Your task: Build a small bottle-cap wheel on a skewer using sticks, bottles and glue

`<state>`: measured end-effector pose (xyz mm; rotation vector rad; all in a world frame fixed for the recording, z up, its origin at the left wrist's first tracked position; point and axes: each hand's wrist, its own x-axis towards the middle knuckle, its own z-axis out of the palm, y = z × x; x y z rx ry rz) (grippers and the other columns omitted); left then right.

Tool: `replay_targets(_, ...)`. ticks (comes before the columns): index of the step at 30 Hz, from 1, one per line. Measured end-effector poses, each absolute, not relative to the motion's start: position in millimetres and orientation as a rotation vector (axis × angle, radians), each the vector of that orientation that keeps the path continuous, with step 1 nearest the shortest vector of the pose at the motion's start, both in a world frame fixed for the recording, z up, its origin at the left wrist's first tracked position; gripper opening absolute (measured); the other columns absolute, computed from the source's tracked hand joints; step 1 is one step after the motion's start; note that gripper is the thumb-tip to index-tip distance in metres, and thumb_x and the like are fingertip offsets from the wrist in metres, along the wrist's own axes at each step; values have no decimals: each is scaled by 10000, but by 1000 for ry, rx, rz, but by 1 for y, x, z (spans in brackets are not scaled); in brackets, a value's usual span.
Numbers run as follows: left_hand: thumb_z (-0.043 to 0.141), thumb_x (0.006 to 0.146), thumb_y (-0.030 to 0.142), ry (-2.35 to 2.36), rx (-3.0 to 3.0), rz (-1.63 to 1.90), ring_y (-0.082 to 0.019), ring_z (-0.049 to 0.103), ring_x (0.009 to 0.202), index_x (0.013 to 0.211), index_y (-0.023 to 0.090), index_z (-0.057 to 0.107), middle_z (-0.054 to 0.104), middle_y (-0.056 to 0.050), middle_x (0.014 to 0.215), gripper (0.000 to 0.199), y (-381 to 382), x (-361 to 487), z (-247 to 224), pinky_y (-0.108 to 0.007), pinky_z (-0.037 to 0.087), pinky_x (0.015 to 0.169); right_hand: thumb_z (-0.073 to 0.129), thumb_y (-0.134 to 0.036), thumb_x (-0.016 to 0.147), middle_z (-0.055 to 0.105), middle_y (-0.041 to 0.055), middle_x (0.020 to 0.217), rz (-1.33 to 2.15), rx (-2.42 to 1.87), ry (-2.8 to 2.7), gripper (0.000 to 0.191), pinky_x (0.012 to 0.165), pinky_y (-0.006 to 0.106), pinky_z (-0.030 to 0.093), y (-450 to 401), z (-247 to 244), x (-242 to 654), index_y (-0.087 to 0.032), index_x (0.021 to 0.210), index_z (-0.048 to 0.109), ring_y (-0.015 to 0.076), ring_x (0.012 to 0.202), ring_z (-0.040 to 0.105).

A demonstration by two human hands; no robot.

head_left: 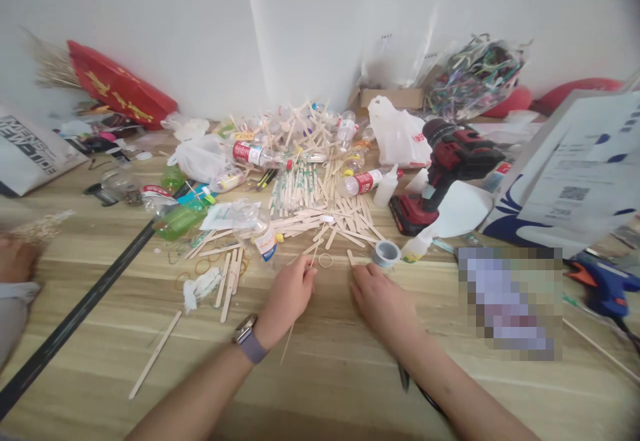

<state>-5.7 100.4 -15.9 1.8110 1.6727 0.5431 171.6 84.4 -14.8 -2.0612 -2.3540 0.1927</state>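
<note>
My left hand (291, 287), with a watch at its wrist, is closed round a thin wooden skewer (287, 345). The skewer slants, one end above the fingers and the other below the palm. Low over the table, my right hand (377, 294) has its fingers curled at a wooden craft stick (351, 256), whose tip shows past them; the rest is hidden. Between the hands lies a small ring-shaped band (325, 261). A grey tape roll (386, 253) sits just beyond my right hand. Farther back is a heap of craft sticks (345, 187).
Plastic bottles (260, 231) lie about the heap. A red cordless drill (440, 174) stands at right, near a blue glue gun (607, 281). A long dark bar (85, 307) crosses the left side. Another person's hand (15, 261) is at the left edge.
</note>
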Motion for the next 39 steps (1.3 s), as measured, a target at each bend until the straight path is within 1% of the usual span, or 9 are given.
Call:
replay_targets(5,474,916,170,1722,1855,503,-207,626,674,1118,154,576,647,-19,693,227,98,-6,-17,-291,397,646,415,-18,907,664,130,1005,123,-2063,-2446,318,559,256,455,106,-13,163,-135,1149,585,201,776,700)
replay_targets(11,491,916,218,1754,1897,481,-251,645,766,1192,127,557,681,-78,800,298,92,-6,-14,-347,442,704,480,-97,918,647,99,1018,73,-1837,-2646,208,585,237,471,116,-5,145,-195,1006,642,202,862,683)
replay_targets(17,508,909,252,1761,1935,537,-262,628,864,1198,150,548,675,-109,945,310,69,-18,-5,-400,455,815,490,-67,896,650,129,996,2,-1657,-2778,194,602,271,489,119,-10,140,-152,964,651,234,923,655)
replay_targets(20,486,939,338,1749,1912,773,-236,603,815,999,204,572,646,-80,900,170,48,-31,-3,-383,456,781,460,-31,888,650,142,977,-46,-1640,-2783,221,571,286,482,117,-13,147,-131,946,649,246,891,655)
replay_targets(23,559,903,321,1846,1849,1227,-216,567,858,901,235,494,562,-43,882,108,38,-46,-2,-352,457,808,484,-38,878,647,148,970,-81,-1625,-2772,193,579,294,473,110,-15,155,-127,927,648,250,878,650)
replay_targets(26,680,814,333,1904,1724,1688,-238,515,1068,1071,237,422,499,-87,1127,376,51,-59,-2,-384,426,942,505,-51,872,646,124,938,-94,-1565,-2767,170,617,300,456,95,-16,159,-145,910,642,241,874,641)
replay_targets(30,790,682,420,1792,1532,1481,-283,437,1282,1359,209,278,378,-168,1437,875,86,-72,-2,-422,370,1045,526,-35,845,636,62,843,-70,-1424,-2786,181,634,301,419,69,-20,156,-193,846,616,208,799,625)
replay_targets(35,775,678,386,1568,1381,1254,-280,538,1214,1251,205,467,605,-110,1256,675,104,-79,7,-427,370,1047,544,5,816,649,28,803,-32,-1349,-2779,218,649,310,419,53,-32,153,-204,804,605,195,740,641)
replay_targets(39,819,602,527,1114,1100,1327,-270,607,1084,1195,192,535,640,-109,1187,738,87,-70,19,-410,448,969,523,-65,875,665,20,841,125,-1276,-2699,183,655,286,446,52,-28,163,-213,901,626,175,743,662)
